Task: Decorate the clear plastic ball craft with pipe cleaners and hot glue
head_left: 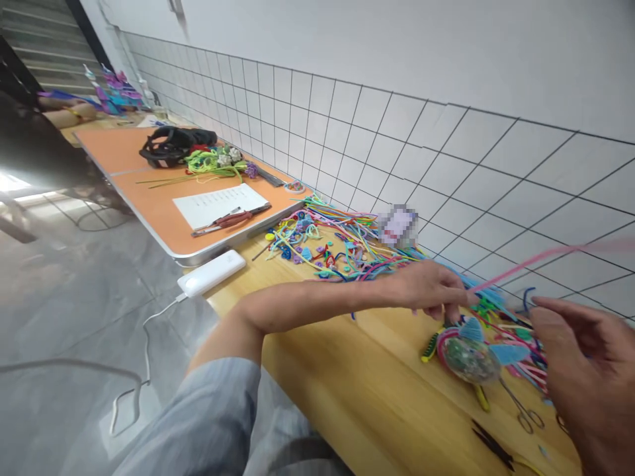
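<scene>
My left hand [434, 291] reaches across the table, its fingers closed on a long pink pipe cleaner [536, 260] that stretches off to the right and blurs at its far end. My right hand [588, 370] is at the right edge, thumb and forefinger brought together at a short, curved dark blue pipe cleaner [526, 299]. Between and below the hands sits a clear round ball [471, 359] with two light blue ears [510, 354] and a pink band round its side. Green-and-yellow-handled pliers [429, 345] lie partly behind the ball.
Small scissors [526, 413] and dark-bladed scissors [491, 444] lie near the front. Coloured pipe cleaners and pieces [327, 254] cover the wooden table's back. An orange table [131, 155] holds paper, red-handled pliers and flowers. A white power bank [213, 272] trails a cable. A wire grid [342, 112] lines the wall.
</scene>
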`<action>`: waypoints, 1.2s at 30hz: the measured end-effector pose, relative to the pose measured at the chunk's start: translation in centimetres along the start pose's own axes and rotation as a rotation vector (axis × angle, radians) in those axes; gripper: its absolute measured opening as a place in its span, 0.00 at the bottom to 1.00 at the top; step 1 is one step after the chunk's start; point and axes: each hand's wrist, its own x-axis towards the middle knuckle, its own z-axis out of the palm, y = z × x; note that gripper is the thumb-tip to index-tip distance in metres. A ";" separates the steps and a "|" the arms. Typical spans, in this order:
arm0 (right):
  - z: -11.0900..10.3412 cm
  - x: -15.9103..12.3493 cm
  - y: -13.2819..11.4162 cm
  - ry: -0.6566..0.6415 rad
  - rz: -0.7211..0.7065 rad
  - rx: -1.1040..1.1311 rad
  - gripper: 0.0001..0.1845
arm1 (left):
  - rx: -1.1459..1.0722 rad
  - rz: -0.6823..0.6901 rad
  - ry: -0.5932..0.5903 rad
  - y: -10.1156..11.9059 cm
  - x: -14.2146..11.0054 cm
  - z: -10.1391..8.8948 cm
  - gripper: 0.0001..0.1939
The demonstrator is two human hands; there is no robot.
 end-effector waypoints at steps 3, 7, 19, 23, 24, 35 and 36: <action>-1.4 -2.2 0.6 -0.195 0.341 0.239 0.09 | 0.056 -0.003 -0.002 0.1 -0.9 3.8 0.18; -1.9 -4.1 0.8 -0.209 0.481 0.320 0.16 | 0.100 -0.096 -0.059 0.0 -1.5 7.1 0.13; -2.2 -6.1 0.2 -0.241 0.629 0.430 0.20 | -0.322 -0.173 -0.027 -3.8 -3.6 10.5 0.28; -0.6 -6.2 1.4 -0.328 0.769 0.785 0.32 | -0.273 -0.093 -0.058 -3.8 -5.2 10.8 0.29; -0.5 -6.1 1.5 -0.333 0.789 0.826 0.33 | -0.285 -0.093 -0.071 -3.9 -5.4 10.8 0.29; 0.0 -6.4 2.1 -0.230 0.821 0.830 0.28 | -0.521 -0.288 -0.039 -7.7 -7.6 10.1 0.28; 0.1 -6.6 2.2 -0.224 0.810 0.819 0.26 | -0.520 -0.301 -0.015 -7.9 -8.0 10.0 0.27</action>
